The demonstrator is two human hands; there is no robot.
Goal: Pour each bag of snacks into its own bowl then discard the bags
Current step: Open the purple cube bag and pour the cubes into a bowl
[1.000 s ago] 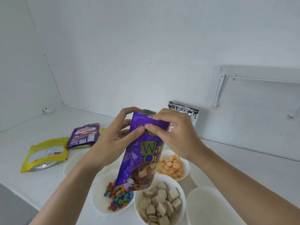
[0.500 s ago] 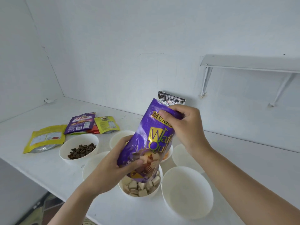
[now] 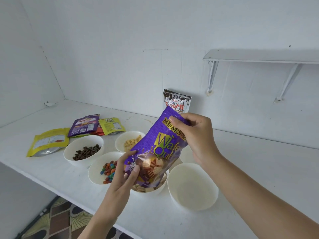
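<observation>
Six white bowls cluster on a white desk [image 3: 250,169] that runs along plain white walls meeting in a corner at ten o'clock. A white bracket shelf [image 3: 262,56] hangs on the wall at two o'clock, and a patterned floor [image 3: 57,219] shows below the desk edge at seven o'clock.

Counted out, they are:
- the seed bowl [image 3: 82,142], with dark seeds
- the candy bowl [image 3: 98,163], with coloured candies
- the cracker bowl [image 3: 120,140], with pale pieces
- the wafer bowl [image 3: 151,194], with square wafers
- the empty bowl [image 3: 191,187], just beside the wafer bowl at its three o'clock
- a sixth bowl [image 3: 187,155], mostly hidden behind the right wrist, contents not visible

Six bags show. The purple wafer bag [image 3: 160,140] is held tilted at the centre, its lower end over the wafer bowl and covering most of it. The left hand [image 3: 124,175] grips that lower end, thumb on the front. The right hand [image 3: 195,135] pinches the bag's top edge.

The Soomi bag [image 3: 177,100] stands upright against the wall at twelve o'clock, partly behind the held bag. At ten o'clock lie the yellow bag [image 3: 48,142], the small purple bag [image 3: 84,125] and the green bag [image 3: 111,125]. A sliver of an orange bag [image 3: 99,131] shows beneath them.
</observation>
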